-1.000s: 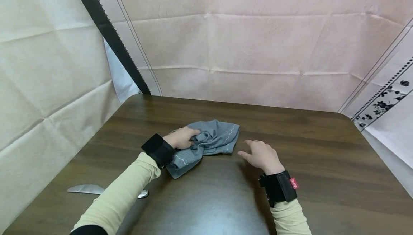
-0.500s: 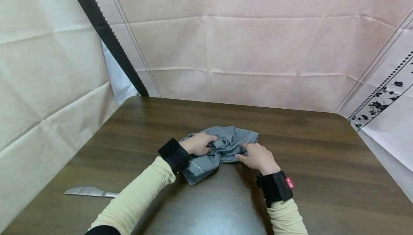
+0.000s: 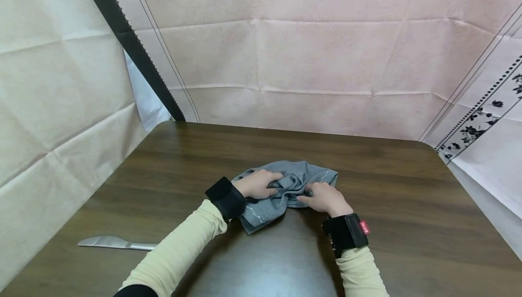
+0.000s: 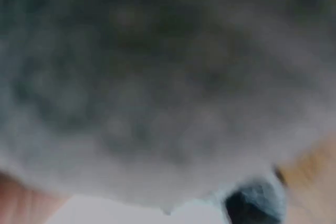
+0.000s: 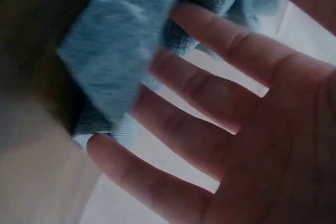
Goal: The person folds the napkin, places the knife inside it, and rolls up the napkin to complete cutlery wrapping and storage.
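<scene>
A crumpled grey-blue cloth point(image 3: 293, 174) with white stitch lines lies on the brown table. My left hand point(image 3: 258, 183) grips its left part, with cloth bunched between thumb and forefinger. In the left wrist view the blurred cloth point(image 4: 168, 87) fills most of the picture and hides the fingers. At the cloth's right side is my right hand point(image 3: 325, 197), thumb apart from the forefinger. The right wrist view shows this hand point(image 5: 226, 114) with fingers spread and nearly straight, their tips against folds of the cloth point(image 5: 113, 51).
A silver table knife point(image 3: 108, 242) lies at the left, its right end hidden behind my left sleeve point(image 3: 175, 249). The brown table point(image 3: 408, 206) has rounded far corners. Pale creased sheets point(image 3: 318, 56) hang behind it and on the left.
My left hand has moved right, and the cloth has slid right with it. My right hand, apart from the cloth a second ago, now touches its right side.
</scene>
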Demonstrator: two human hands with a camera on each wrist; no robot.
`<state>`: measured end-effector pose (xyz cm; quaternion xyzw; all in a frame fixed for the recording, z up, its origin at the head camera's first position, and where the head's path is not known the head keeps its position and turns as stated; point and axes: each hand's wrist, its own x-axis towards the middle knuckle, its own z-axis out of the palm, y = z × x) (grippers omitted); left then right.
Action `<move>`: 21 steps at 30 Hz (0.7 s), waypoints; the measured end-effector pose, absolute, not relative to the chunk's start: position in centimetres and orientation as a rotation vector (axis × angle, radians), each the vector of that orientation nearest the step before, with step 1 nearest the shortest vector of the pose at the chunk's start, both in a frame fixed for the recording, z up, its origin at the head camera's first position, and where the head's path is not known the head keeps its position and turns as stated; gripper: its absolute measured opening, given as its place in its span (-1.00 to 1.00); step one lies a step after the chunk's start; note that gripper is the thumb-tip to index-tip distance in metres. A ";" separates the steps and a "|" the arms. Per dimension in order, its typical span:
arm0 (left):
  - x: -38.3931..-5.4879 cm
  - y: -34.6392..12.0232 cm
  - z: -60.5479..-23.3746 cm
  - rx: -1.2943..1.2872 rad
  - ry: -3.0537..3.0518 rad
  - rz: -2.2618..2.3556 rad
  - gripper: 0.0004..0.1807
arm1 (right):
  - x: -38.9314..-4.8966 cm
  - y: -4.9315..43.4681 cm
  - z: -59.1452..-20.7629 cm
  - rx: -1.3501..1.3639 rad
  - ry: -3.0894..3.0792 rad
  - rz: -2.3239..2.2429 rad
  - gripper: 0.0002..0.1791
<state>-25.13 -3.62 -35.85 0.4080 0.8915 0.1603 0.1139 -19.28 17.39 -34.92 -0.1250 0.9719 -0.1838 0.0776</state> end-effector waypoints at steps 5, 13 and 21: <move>-24.5 -5.2 -35.7 1.256 2.627 0.689 -0.60 | -19.2 17.7 -35.4 -0.358 2.874 -0.534 -0.63; -21.4 -7.2 -35.4 1.520 2.951 0.530 -0.95 | -18.6 17.7 -35.5 -0.308 2.887 -0.421 -0.57; -22.4 -9.2 -36.2 1.297 2.703 0.339 -0.47 | -18.1 17.9 -35.7 -0.425 2.775 -0.241 -0.36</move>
